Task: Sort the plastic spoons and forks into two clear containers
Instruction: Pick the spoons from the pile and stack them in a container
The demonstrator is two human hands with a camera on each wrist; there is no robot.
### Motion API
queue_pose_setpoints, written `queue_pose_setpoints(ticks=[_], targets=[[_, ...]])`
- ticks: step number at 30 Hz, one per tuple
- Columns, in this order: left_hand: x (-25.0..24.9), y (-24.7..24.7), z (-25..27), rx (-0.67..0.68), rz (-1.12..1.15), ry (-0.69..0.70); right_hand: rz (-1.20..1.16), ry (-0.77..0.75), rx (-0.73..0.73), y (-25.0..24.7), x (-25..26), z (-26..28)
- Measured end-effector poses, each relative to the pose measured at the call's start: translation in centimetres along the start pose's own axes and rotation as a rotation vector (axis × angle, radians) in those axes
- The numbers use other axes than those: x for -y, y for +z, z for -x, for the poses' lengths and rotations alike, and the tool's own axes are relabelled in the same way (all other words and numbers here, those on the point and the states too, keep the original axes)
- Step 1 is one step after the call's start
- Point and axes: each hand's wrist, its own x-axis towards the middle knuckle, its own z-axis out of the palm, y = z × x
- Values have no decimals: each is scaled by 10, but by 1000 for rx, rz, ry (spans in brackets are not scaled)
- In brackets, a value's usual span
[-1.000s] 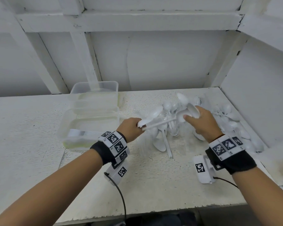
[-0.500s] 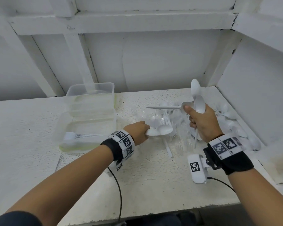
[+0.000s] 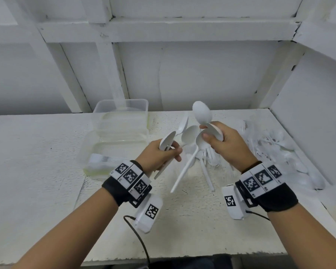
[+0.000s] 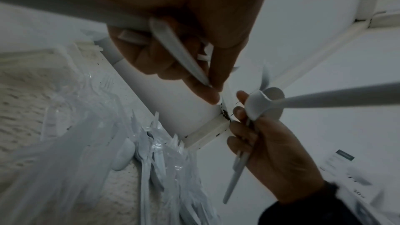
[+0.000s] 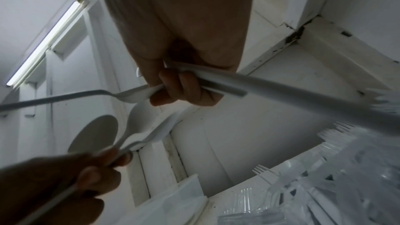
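Note:
Both hands are raised above the table (image 3: 182, 220), close together, each holding white plastic spoons. My left hand (image 3: 159, 155) grips spoon handles, with one bowl (image 3: 167, 141) showing above its fingers; the left wrist view shows the handles (image 4: 179, 54) across its curled fingers. My right hand (image 3: 226, 144) holds several spoons: one bowl (image 3: 202, 112) points up and a long handle (image 3: 184, 171) hangs down. Below the hands lies a mixed pile of spoons and clear forks (image 3: 209, 162). Two clear containers stand to the left, the near one (image 3: 89, 144) holding forks (image 3: 103, 160), the far one (image 3: 122, 107).
More white spoons (image 3: 291, 158) lie scattered along the right wall. Clear forks (image 5: 324, 177) crowd the table under my right wrist. White walls close the back and right sides, and the table's front edge (image 3: 182, 257) is near my body.
Both hands have risen off the pile and come together. The left hand lifted its spoons from the table; the right hand's spoons now fan out beside them.

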Motion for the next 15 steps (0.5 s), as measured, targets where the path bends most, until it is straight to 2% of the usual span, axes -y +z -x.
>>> queue_pose_setpoints(ticks=[5, 8, 13, 15], targets=[[0, -2, 15, -3, -13, 55, 89, 23, 26, 15, 2, -8], [-1, -4, 19, -22, -113, 115, 77, 62, 64, 24, 3, -10], [2, -9, 23, -84, -100, -15, -172, 157, 28, 21, 5, -10], [6, -11, 24, -88, -195, 0, -319, 160, 23, 17, 9, -10]])
